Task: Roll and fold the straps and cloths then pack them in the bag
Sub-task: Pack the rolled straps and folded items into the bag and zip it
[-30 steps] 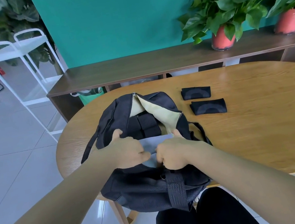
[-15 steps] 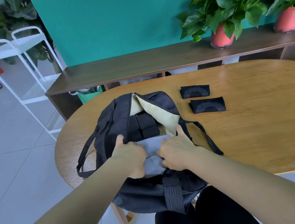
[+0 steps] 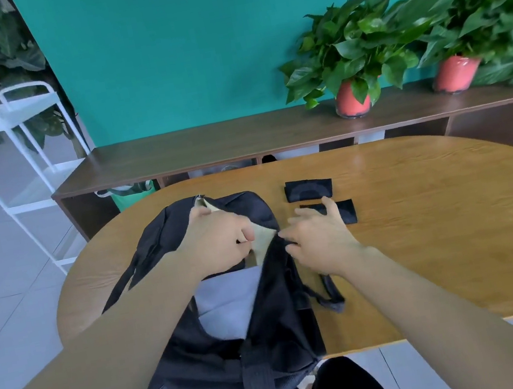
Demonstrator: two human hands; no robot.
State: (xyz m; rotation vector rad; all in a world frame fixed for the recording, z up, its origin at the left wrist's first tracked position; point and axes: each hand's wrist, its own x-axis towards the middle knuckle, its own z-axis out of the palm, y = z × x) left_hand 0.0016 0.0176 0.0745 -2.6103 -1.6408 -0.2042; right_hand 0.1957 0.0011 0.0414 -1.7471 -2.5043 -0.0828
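A black backpack [image 3: 275, 345] lies open on the wooden table [image 3: 446, 246], hanging over its near edge. A folded grey cloth [image 3: 229, 302] sits inside its mouth. My left hand [image 3: 218, 238] grips the bag's upper flap, showing the beige lining [image 3: 261, 241]. My right hand [image 3: 317, 235] hovers with fingers spread over the nearer of two folded black straps [image 3: 345, 211]; the farther strap [image 3: 308, 189] lies just beyond it. Whether the fingers touch the strap I cannot tell.
A dark wooden shelf [image 3: 206, 148] runs behind the table with two potted plants [image 3: 345, 51] [image 3: 472, 29] on it. A white metal rack [image 3: 0, 147] stands on the tiled floor at left. The bag's shoulder strap [image 3: 328, 298] loops onto the table.
Both hands left the grey cloth, which now lies inside the bag. My left hand rose to the flap; my right hand moved right towards the nearer black strap.
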